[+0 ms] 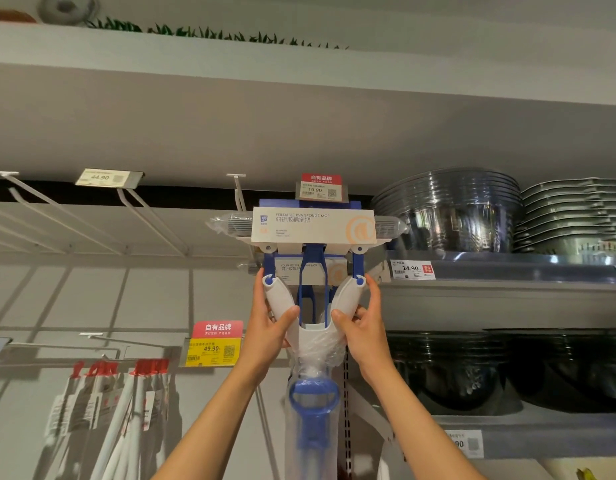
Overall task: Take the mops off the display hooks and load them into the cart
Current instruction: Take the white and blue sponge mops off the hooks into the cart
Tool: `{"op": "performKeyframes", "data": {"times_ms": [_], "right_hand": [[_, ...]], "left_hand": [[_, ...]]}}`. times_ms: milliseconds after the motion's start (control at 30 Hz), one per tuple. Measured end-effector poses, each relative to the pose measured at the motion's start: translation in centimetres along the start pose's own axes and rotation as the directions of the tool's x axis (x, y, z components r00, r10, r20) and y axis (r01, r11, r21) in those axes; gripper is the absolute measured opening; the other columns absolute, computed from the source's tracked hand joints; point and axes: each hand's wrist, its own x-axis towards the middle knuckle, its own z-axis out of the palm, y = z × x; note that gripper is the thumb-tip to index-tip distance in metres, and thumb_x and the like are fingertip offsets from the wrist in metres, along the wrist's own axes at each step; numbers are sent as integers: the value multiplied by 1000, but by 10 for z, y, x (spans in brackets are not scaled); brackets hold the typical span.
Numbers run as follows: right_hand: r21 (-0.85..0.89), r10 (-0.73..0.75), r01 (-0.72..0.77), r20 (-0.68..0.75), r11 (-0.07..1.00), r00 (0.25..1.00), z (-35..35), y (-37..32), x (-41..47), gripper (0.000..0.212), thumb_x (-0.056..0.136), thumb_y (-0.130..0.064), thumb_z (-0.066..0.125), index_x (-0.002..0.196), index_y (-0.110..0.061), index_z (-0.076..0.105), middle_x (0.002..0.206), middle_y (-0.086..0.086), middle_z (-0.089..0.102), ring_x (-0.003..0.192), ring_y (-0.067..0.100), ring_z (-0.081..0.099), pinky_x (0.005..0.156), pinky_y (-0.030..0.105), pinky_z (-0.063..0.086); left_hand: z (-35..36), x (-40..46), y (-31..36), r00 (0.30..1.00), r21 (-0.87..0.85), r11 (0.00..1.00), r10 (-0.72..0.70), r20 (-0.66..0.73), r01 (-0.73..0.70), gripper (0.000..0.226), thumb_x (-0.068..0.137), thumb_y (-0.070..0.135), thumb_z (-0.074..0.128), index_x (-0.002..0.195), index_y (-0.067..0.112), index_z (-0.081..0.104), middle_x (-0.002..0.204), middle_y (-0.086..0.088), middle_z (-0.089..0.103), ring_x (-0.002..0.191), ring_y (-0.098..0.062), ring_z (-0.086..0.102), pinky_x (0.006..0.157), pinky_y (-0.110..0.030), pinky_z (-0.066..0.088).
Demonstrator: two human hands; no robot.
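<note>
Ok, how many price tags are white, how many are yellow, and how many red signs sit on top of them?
White price tags: 4
Yellow price tags: 1
Red signs: 2
Total: 7

Both bare forearms are raised steeply upward and converge toward the middle. The left hand [270, 322] is curled with its thumb pressed inward and fingers wrapped behind. The right hand [360, 323] is curled likewise, thumb forward, index finger extended upward.
</note>
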Motion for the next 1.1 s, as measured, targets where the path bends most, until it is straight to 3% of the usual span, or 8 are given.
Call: {"op": "performKeyframes", "data": {"times_ms": [267,600,733,833,1100], "right_hand": [[9,41,-41,-2,999,999,3,5,-3,85,93,-3,66,137,-60,20,121,7,62,98,15,69,68,28,60],[0,15,-15,-29,1000,999,0,10,-4,86,93,-2,65,150,-49,22,130,4,58,102,12,67,69,26,59],[-15,5,-5,-44,1000,999,-4,8,-3,84,94,-4,65,151,-48,21,118,-8,60,94,5,69,65,22,57],[-23,15,-16,-41,1000,999,-4,8,-2,84,94,-5,65,150,-49,22,109,-12,62,90,5,70,67,25,58],[-49,49,-52,-56,997,997,-2,13,3,85,94,-8,66,153,-49,20,102,2,67,92,18,70,79,37,60]], "left_hand": [[-3,4,-6,999,78,997,-11,-47,15,93,93,16,69,151,58,10,152,3,40,126,-25,55,84,-56,59],[2,6,-13,999,84,996,-6,-45,9,91,94,17,68,153,55,9,152,2,43,125,-24,56,89,-56,57],[8,8,-14,999,85,996,14,-34,-11,93,94,19,68,151,58,6,155,4,39,130,-24,52,92,-58,56],[9,10,-17,999,72,997,17,-47,-13,94,94,19,68,150,61,6,157,5,37,131,-25,52,91,-59,56],[8,11,-22,995,91,995,50,-83,-43,94,93,24,70,139,76,5,157,5,38,131,-27,53,91,-61,55]]}}
